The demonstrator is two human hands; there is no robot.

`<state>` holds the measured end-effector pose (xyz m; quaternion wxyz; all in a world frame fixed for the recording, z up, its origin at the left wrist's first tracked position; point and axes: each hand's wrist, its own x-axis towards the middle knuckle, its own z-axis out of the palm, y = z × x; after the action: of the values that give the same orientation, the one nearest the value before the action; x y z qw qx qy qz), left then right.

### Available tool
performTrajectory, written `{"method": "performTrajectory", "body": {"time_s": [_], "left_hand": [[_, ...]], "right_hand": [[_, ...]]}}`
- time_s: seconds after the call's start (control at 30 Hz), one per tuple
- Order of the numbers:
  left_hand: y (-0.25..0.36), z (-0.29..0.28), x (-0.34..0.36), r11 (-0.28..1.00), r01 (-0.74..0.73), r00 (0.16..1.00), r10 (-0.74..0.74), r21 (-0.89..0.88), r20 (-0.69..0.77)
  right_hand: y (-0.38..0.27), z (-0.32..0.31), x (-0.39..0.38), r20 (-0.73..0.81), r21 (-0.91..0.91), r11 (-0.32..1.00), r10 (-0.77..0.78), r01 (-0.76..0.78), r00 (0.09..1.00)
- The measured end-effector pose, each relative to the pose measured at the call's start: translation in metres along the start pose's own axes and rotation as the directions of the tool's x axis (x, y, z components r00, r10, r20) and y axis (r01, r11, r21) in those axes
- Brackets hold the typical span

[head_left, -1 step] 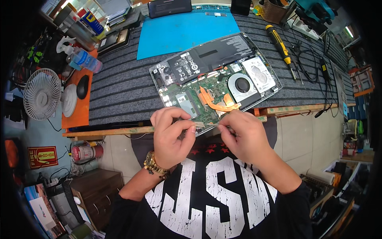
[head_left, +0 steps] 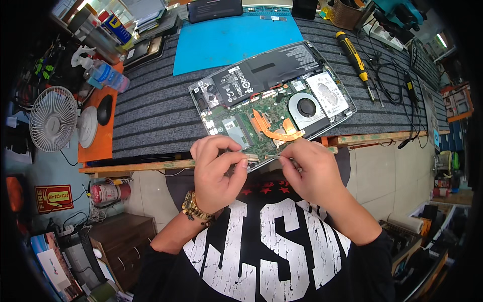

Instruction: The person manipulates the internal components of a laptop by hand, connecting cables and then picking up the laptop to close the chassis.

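While the opened-up laptop (head_left: 266, 111) lies on the bench (head_left: 151, 110), you pinch a small, thin piece (head_left: 252, 158) in your left hand (head_left: 216, 168) by the laptop's near edge. Your right hand (head_left: 314, 168) pinches a skinny stick (head_left: 272, 156) that points toward that piece.

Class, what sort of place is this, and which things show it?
Probably an electronics repair workshop: an opened laptop shows its circuit board, fan and battery, a yellow-and-black screwdriver lies to its right, and a blue mat is spread out beyond it.
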<state>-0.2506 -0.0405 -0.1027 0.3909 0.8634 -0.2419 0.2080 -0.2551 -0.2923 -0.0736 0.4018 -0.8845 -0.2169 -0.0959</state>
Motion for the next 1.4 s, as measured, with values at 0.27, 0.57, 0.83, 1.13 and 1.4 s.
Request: {"method": "performTrajectory", "body": {"time_s": [0.27,0.57,0.83,1.13,1.4], "left_hand": [[-0.004,0.003,0.002,1.000,-0.008,1.000,0.008,0.001,-0.007],[-0.004,0.005,0.003,1.000,0.007,0.999,-0.008,-0.026,-0.043],[-0.004,0.003,0.000,1.000,0.005,1.000,-0.005,-0.008,-0.023],[-0.005,0.002,-0.002,0.998,0.033,0.998,-0.036,-0.059,-0.052],[-0.011,-0.009,0.001,0.998,-0.005,1.000,0.006,-0.060,0.024]], "right_hand": [[0.002,0.006,0.005,-0.035,0.061,0.994,-0.092,0.094,0.995],[0.002,0.010,0.007,-0.025,0.026,0.998,-0.062,0.062,0.998],[0.013,-0.025,-0.010,-0.035,0.097,0.994,0.061,-0.057,0.998],[0.142,-0.115,0.014,-0.649,-0.039,0.911,0.290,-0.411,0.704],[0.181,-0.137,0.023,-0.579,-0.592,0.689,-0.003,-0.418,0.816]]}}
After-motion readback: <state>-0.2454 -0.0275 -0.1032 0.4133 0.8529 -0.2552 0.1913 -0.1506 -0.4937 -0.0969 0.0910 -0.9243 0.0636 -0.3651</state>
